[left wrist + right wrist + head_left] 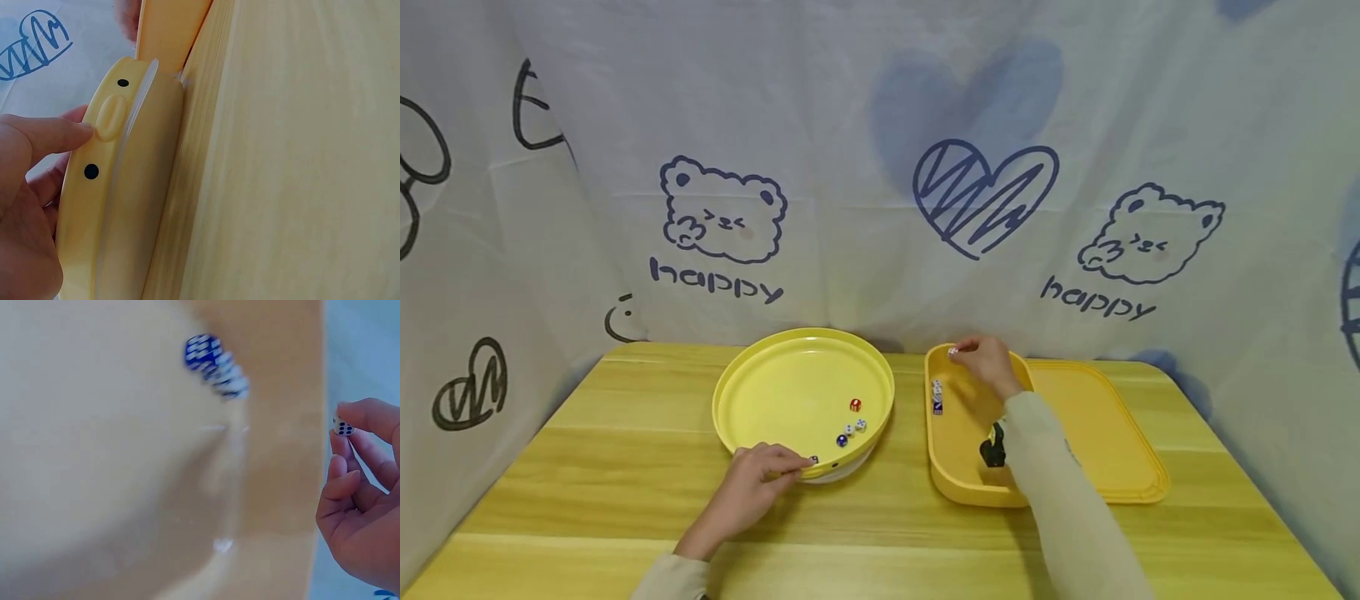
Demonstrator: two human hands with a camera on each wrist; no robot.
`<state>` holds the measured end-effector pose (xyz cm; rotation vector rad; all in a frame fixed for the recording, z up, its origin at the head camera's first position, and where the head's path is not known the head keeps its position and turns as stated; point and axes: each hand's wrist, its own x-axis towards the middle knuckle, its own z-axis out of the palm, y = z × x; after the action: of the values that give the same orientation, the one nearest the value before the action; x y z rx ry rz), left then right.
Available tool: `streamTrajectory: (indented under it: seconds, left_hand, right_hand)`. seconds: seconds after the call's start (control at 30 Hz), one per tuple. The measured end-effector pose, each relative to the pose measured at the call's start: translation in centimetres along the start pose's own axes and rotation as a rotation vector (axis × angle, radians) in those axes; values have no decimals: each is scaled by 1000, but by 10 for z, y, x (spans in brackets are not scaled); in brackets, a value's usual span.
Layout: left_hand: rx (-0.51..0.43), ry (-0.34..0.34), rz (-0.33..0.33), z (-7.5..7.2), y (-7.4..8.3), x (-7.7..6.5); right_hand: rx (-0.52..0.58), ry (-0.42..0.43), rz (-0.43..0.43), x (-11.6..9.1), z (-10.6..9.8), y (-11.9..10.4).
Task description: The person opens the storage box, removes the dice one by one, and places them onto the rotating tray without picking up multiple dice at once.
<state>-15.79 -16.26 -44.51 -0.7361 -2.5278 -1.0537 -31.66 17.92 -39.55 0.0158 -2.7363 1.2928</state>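
Observation:
My left hand is at the near rim of a round yellow tray. In the left wrist view its thumb lies on the outer wall beside a raised beak, and the other fingers go behind the rim. A small dark-and-white die shows right at the fingertips. Over the far left corner of an orange rectangular tray, my right hand pinches a white die with black dots between thumb and fingers. Beneath it, several dice stand in a row along that tray's left wall, a blue die at the near end.
Inside the round tray lie a red die, a blue die and two white dice. A flat orange lid or tray lies right of the rectangular tray. A printed cloth hangs behind the wooden table.

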Motion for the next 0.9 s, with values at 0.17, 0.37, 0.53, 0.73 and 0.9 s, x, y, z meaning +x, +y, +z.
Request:
streamTrajectory:
  seconds: [0.17,0.37,0.53,0.73,0.9]
  left_hand:
    - [-5,-2,-12,1,0,0]
    - [-14,1,-25,0,0,1]
    - [-13,3,-26,0,1,1]
    - [-10,7,-22,-2,1,1]
    - [-17,-6,-40,-3,2,2]
  right_hand:
    - [89,-23,5,-3,-6,-17]
    - [159,-57,17,-16,-10,-47]
    - [171,-67,-21,-32,-9,-70]
    - [190,-50,-96,-53,-2,-84]
    - [199,-15,-178,-68,11,-89]
